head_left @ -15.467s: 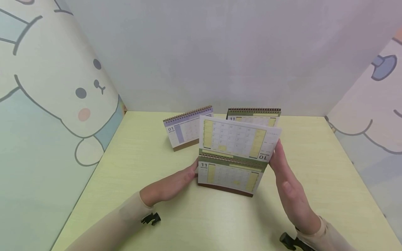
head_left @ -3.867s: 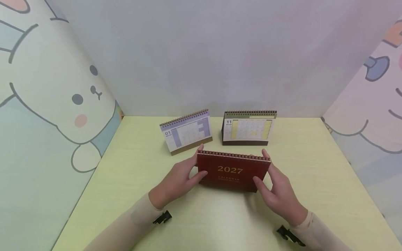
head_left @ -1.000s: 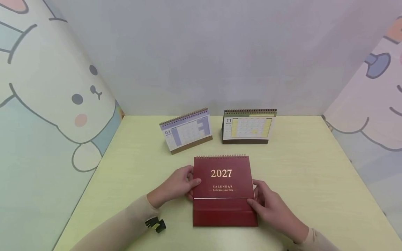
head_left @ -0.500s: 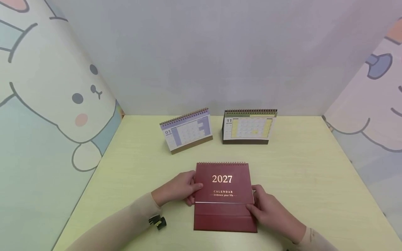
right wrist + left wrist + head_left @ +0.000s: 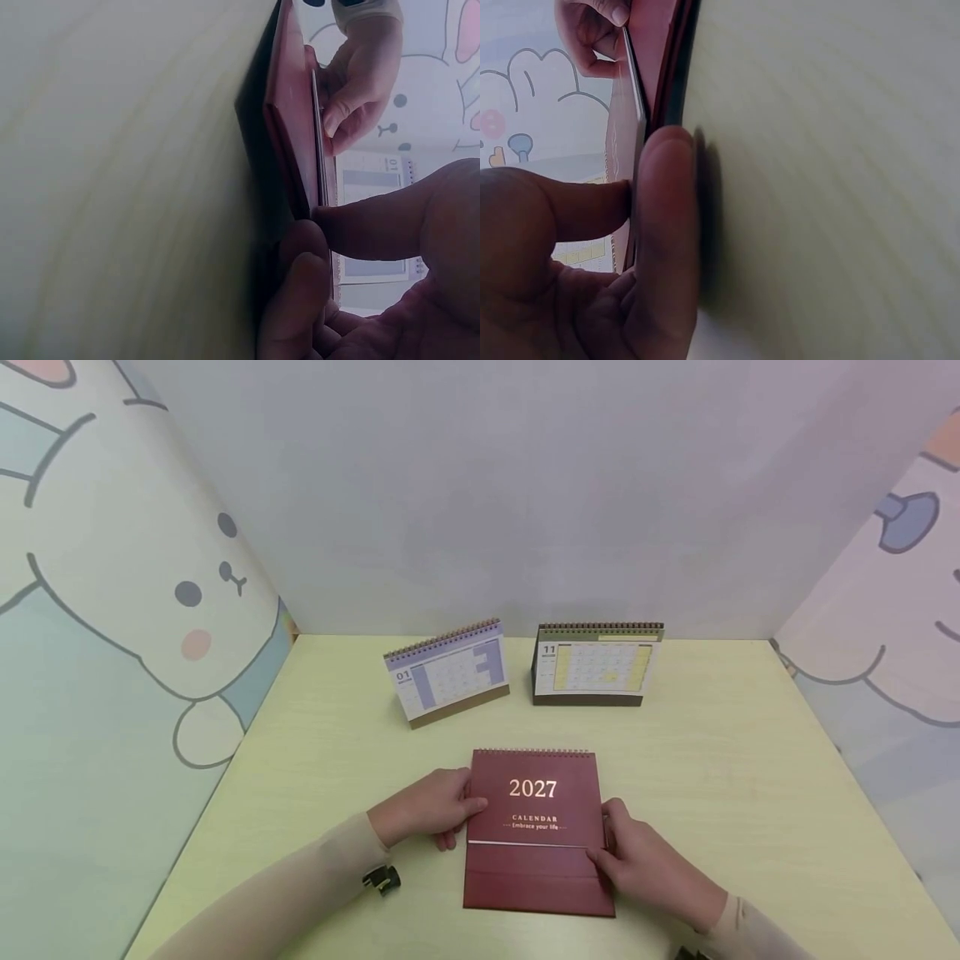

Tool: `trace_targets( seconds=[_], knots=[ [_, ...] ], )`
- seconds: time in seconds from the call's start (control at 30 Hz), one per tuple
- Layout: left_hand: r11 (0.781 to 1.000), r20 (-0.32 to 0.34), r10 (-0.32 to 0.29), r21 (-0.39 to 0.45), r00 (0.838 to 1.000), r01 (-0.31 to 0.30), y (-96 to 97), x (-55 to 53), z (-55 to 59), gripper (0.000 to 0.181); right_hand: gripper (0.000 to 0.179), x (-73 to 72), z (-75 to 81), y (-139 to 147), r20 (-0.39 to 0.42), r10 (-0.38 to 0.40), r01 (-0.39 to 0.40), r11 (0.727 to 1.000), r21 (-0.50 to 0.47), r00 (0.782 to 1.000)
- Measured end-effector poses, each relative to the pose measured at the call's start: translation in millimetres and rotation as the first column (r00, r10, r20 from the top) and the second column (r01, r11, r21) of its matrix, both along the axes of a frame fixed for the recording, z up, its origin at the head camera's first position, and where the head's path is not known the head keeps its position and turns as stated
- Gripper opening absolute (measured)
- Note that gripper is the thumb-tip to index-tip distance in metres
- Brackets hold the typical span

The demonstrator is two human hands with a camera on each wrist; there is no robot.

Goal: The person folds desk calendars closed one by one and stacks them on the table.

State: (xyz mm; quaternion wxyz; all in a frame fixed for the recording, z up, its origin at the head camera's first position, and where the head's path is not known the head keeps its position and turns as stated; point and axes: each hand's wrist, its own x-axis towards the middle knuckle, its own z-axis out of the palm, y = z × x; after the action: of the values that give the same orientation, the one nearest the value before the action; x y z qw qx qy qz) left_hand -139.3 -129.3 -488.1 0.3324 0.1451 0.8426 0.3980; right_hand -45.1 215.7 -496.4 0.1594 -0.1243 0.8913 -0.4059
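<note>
A dark red desk calendar [image 5: 533,814] marked 2027 in gold lies flattened near the table's front, its spiral binding toward the back wall. Its cover ends short of a red base strip that shows at the near side. With the thumb on top and fingers underneath, my left hand [image 5: 431,807] pinches the calendar's left edge. At the right edge, my right hand [image 5: 651,864] pinches it the same way. The left wrist view shows the left thumb [image 5: 592,210] against the cover. In the right wrist view, the right thumb [image 5: 382,225] presses the calendar's edge.
Behind the red calendar stand two more desk calendars: a purple one [image 5: 450,675] turned at an angle on the left, and a green and yellow one [image 5: 597,667] on the right. A pale wall [image 5: 525,510] closes off the back of the yellowish table [image 5: 322,718].
Earlier the calendar stood upright, first with pages 10 and 11 showing, later with its red cover in front. It has since been folded down flat, both hands moving from its sides to pinch its edges.
</note>
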Motion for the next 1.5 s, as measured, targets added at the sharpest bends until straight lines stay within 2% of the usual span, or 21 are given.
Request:
trace_targets(
  seconds=[0.2,0.53,0.9,1.13,1.23,1.3,1.5],
  knots=[
    [1.000,-0.010,-0.009,-0.024,1.000,0.009,0.3,-0.6,1.2,0.018,0.041,-0.6,-0.2,0.4,-0.017,0.015,-0.014,1.000,0.022,1.000],
    [0.993,-0.047,-0.065,-0.104,0.997,0.060,2.7,-4.1,7.7,0.017,0.035,-2.4,-0.3,1.2,-0.048,0.050,-0.046,0.994,0.095,0.998],
    [0.989,-0.063,-0.075,-0.130,0.995,0.066,4.0,-5.2,8.7,0.018,0.036,-4.5,-1.3,2.7,-0.075,0.066,-0.055,0.988,0.144,0.995],
    [0.977,-0.094,-0.105,-0.195,0.990,0.085,6.0,-10.4,7.5,0.028,0.036,-9.4,2.3,-1.0,-0.067,0.061,-0.044,0.973,0.228,0.996],
    [0.969,-0.105,-0.114,-0.230,0.988,0.088,7.4,-13.2,6.5,0.032,0.038,-10.6,4.0,-1.1,-0.095,0.100,-0.069,0.955,0.287,0.990],
    [0.964,-0.107,-0.115,-0.251,0.988,0.085,8.7,-14.5,5.9,0.033,0.039,-11.4,5.6,-1.0,-0.117,0.134,-0.085,0.934,0.347,0.984],
    [0.951,-0.118,-0.128,-0.297,0.985,0.088,13.3,-15.7,4.0,0.028,0.035,-17.1,13.4,-5.1,-0.136,0.237,-0.130,0.834,0.536,0.962]
  ],
)
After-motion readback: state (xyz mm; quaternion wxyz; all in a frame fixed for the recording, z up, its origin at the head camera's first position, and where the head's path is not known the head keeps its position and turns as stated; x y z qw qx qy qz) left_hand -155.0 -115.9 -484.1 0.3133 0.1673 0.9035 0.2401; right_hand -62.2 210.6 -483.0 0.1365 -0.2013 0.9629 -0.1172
